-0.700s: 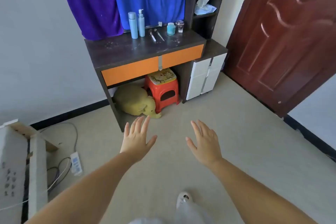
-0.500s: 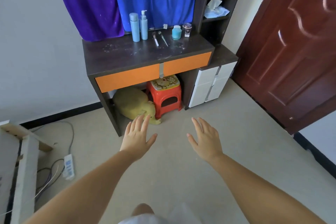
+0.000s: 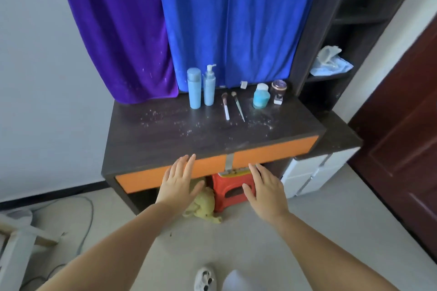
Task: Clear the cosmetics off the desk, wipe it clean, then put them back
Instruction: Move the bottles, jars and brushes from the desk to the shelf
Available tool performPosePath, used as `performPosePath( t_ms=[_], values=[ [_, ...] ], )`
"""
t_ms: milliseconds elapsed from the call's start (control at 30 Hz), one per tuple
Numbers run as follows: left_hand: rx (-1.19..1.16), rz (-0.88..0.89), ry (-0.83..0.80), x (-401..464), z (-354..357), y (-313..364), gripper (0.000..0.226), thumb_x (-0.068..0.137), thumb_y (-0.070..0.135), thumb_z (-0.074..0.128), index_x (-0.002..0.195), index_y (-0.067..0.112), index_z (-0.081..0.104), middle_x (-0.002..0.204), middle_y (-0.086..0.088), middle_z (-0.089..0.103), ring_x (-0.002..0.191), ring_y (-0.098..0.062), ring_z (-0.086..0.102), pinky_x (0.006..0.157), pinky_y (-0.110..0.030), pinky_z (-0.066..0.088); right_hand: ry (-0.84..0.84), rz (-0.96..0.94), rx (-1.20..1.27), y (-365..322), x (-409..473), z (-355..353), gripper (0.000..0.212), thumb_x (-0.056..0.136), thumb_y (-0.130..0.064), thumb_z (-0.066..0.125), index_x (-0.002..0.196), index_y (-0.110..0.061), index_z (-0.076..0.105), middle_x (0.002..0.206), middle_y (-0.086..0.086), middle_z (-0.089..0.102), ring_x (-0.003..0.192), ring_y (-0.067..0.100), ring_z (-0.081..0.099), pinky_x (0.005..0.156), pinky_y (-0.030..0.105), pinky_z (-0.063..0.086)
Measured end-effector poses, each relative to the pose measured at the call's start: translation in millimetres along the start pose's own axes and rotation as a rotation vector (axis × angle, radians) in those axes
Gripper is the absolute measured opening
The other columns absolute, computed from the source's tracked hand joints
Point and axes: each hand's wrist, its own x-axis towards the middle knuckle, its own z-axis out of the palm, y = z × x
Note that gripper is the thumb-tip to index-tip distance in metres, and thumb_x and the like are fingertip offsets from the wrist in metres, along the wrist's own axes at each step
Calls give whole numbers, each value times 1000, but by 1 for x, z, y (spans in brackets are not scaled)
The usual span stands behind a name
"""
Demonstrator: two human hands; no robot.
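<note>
A dark desk [image 3: 165, 139] with orange drawer fronts is speckled with white dust. At its back stand a light blue bottle [image 3: 194, 88] and a pump bottle [image 3: 209, 86]. Two makeup brushes [image 3: 225, 106] [image 3: 238, 106] lie flat beside them. To their right sit a small blue-liquid bottle [image 3: 261, 96] and a dark-lidded jar [image 3: 278, 91]. My left hand [image 3: 179, 181] and my right hand [image 3: 266, 188] hover in front of the drawers, fingers spread, holding nothing, well short of the cosmetics.
Purple and blue cloths [image 3: 227, 19] hang behind the desk. A shelf unit [image 3: 350, 30] with a wipes pack [image 3: 331, 61] stands right, above a white drawer cabinet [image 3: 314, 172]. A red stool [image 3: 233, 188] and yellow plush [image 3: 203, 203] sit underneath. Cables lie left; a brown door is right.
I have walked closer to the desk, so it fills more of the view. Both hands now overlap the drawer fronts, still spread and empty.
</note>
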Motion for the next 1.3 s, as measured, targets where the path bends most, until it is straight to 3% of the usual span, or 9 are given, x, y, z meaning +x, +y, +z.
performPosePath(
  t_ms=[100, 200, 367, 633, 800, 933, 1133, 1200, 1300],
  values=[
    [-9, -31, 59, 63, -8, -12, 75, 85, 56, 30, 147, 15, 14, 149, -8, 27, 138, -25, 22, 112, -40, 20, 14, -16, 27, -3, 67, -9, 69, 84, -53, 19, 141, -17, 36, 146, 10, 41, 135, 26, 38, 106, 46, 33],
    [-36, -69, 102, 112, -12, -18, 77, 82, 56, 30, 145, 13, 21, 145, -10, 34, 135, -27, 29, 110, -40, 25, 5, -77, 36, -3, 123, -9, 71, 85, -55, 15, 144, -19, 29, 150, 8, 34, 138, 25, 31, 111, 44, 27],
    [-133, -212, 134, 192, -6, -20, 74, 90, 39, 51, 147, 17, 10, 149, -6, 25, 137, -22, 21, 110, -35, 22, -29, -167, 86, 1, 231, -4, 57, 96, -40, 40, 145, -16, 26, 152, 8, 31, 138, 25, 31, 112, 37, 25],
    [-455, -542, 244, 299, 14, -12, 76, 88, 31, 58, 147, 20, 10, 150, -3, 24, 137, -20, 23, 105, -40, 32, -195, -205, 427, -8, 375, 20, 72, 89, -37, 57, 145, -11, 22, 152, 9, 28, 141, 20, 23, 110, 30, 27],
    [-642, -638, 366, 336, 28, -16, 63, 84, 22, 60, 137, 30, 26, 134, 3, 45, 122, -18, 43, 95, -36, 40, -243, -225, 698, -23, 414, 38, 66, 79, -24, 72, 135, -14, 38, 132, 2, 51, 111, 3, 42, 88, 15, 35],
    [-719, -708, 373, 344, 36, -23, 51, 83, 24, 60, 126, 29, 32, 123, 2, 55, 109, -20, 55, 92, -45, 46, -252, -189, 786, -30, 426, 48, 51, 80, -19, 71, 123, -9, 47, 120, 5, 58, 108, 15, 54, 84, 15, 36],
    [-730, -681, 307, 347, 31, -29, 48, 83, 25, 63, 121, 26, 34, 115, 4, 58, 102, -20, 60, 90, -43, 47, -211, -209, 808, -28, 427, 43, 43, 80, -17, 72, 116, -7, 51, 110, 6, 62, 96, 13, 56, 78, 12, 36],
    [-714, -665, 313, 343, 25, -25, 47, 83, 27, 63, 120, 27, 35, 117, 5, 57, 103, -20, 60, 91, -43, 47, -188, -176, 827, -25, 423, 33, 41, 79, -19, 72, 113, -9, 52, 101, 4, 64, 91, 15, 59, 77, 16, 40],
    [-728, -597, 330, 338, 9, -10, 45, 82, 30, 63, 117, 29, 36, 117, 3, 58, 103, -20, 59, 90, -47, 47, -163, -140, 855, -17, 416, 11, 38, 77, -24, 73, 108, -18, 53, 94, -1, 64, 93, 20, 63, 84, 35, 51]
  ],
)
